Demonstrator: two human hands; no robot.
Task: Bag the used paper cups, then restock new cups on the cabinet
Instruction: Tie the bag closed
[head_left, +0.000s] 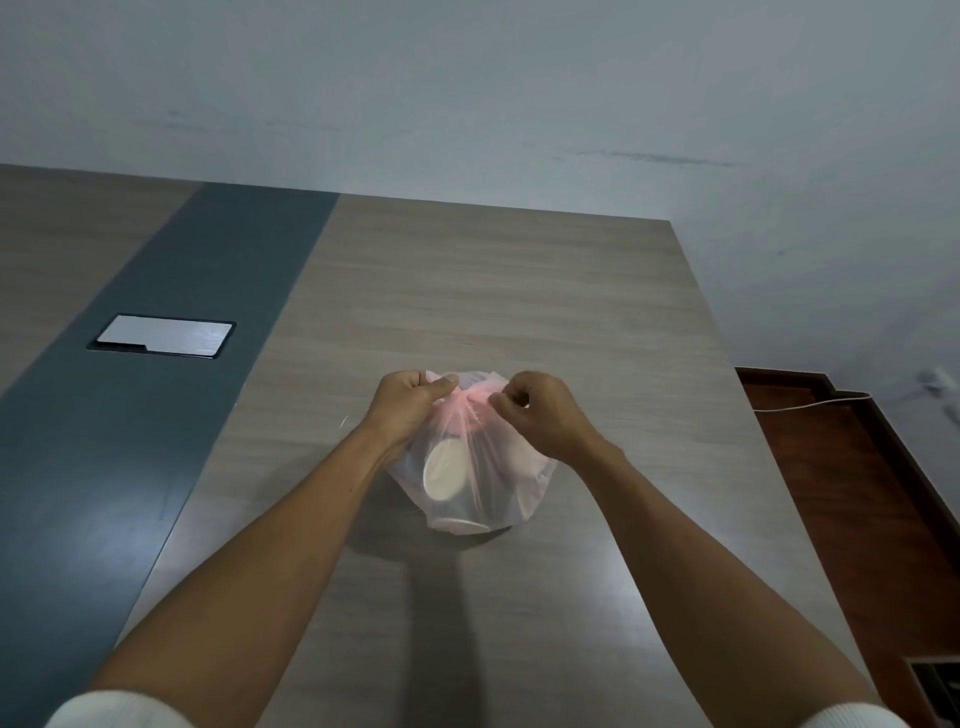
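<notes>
1. A thin, translucent pinkish-white plastic bag (470, 467) sits on a pale wood-grain table top (509, 291), with both of the person's hands at its gathered neck.
2. The left hand (408, 402) has its fingers curled around the bunched plastic on the left side of the neck, thumb laid across the top and pressing the film.
3. The right hand (540, 410) pinches the plastic on the right side of the neck between thumb and curled fingers; the two grips are near each other, with the pink twisted film stretched between them.
4. Directly below the grips, inside the bag, lie white paper cups (444, 473); one lies on its side with its round end facing the camera, and another white rim shows at the bag's bottom edge. How many cups are inside I cannot tell.
5. Well to the left of the grips, a dark grey band (156, 415) runs across the table, with a flat silver rectangular cover plate (163, 336) set into it.
6. To the right of the grips, beyond the table's edge, is a reddish-brown wooden surface (852, 467) with a white cable (810, 402) trailing over it.
7. White sleeve cuffs (109, 712) show at the near end of both forearms.
</notes>
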